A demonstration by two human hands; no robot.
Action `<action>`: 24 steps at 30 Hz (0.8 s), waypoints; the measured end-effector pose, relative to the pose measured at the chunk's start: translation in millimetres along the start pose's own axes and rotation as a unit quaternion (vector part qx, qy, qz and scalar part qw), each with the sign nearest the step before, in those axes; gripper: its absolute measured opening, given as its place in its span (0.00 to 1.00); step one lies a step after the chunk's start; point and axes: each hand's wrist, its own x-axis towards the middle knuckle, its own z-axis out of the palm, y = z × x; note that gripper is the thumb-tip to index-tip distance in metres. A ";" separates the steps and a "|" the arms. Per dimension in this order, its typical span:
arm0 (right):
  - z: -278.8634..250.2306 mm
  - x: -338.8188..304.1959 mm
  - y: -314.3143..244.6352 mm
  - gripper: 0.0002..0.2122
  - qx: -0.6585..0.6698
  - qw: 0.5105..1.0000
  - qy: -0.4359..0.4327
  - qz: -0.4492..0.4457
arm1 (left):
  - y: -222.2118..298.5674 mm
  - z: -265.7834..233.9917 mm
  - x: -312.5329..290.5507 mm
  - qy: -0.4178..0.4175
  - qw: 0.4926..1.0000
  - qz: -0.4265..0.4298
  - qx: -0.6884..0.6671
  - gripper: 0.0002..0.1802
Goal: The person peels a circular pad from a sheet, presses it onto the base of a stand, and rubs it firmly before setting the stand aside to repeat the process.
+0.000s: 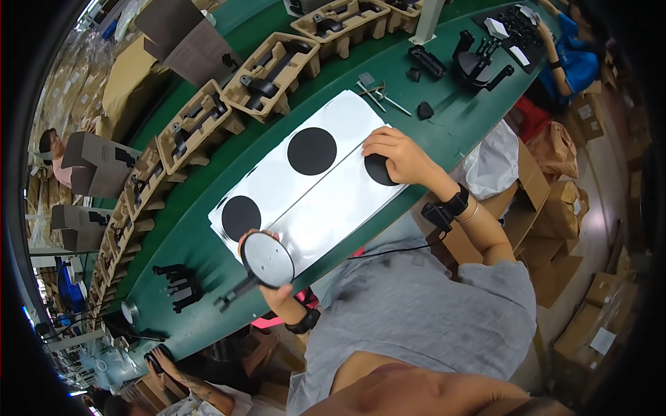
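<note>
My left hand point(277, 297) grips a round disc point(269, 260) by its rim. The disc has a pale grey face with small holes, a dark edge and a short black arm sticking out at the lower left. Under my hands lies a stack of glossy white sheets point(316, 215) bearing black round pads point(312, 151). Another black pad point(241, 217) sits at its left end. With curled fingers, my right hand point(401, 154) pinches at the edge of the rightmost black pad point(378, 170), partly covering it.
Brown moulded trays point(270, 76) with black parts line the table's far side. Thin metal tools point(383, 97), a black bracket point(482, 64) and small black pieces lie at the far right. More black parts point(179, 286) rest at left. Co-workers point(570, 59) sit at both ends. Cartons point(590, 322) stand right.
</note>
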 end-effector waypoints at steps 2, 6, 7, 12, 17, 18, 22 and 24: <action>4.9 0.2 2.9 0.17 0.028 0.999 0.024 -0.008 | 0.3 1.4 4.0 0.009 0.999 -0.030 -0.011 0.61; 13.6 -13.0 17.9 0.11 0.169 0.969 0.179 -0.017 | 8.7 3.4 4.5 0.056 0.995 -0.056 -0.052 0.60; 20.2 -20.7 29.2 0.09 0.246 0.937 0.248 0.005 | 8.9 2.5 5.5 0.040 0.996 -0.052 -0.053 0.58; 4.9 -54.1 68.8 0.06 0.446 0.679 0.575 0.099 | 10.8 1.5 6.2 0.036 0.998 -0.043 -0.033 0.59; -17.2 -33.4 -8.6 0.04 0.391 0.804 0.397 0.209 | 21.6 5.2 14.2 0.055 0.995 -0.057 -0.067 0.55; -10.2 -26.8 -26.9 0.05 0.421 0.819 0.341 0.191 | 26.5 10.9 16.9 0.048 0.991 -0.069 -0.105 0.54; 19.7 14.4 -83.5 0.07 0.571 0.792 0.117 0.182 | 48.5 39.7 35.5 0.031 0.969 -0.112 -0.220 0.49; 28.4 28.3 -101.0 0.07 0.615 0.757 0.070 0.212 | 54.4 49.8 42.9 0.038 0.973 -0.099 -0.205 0.44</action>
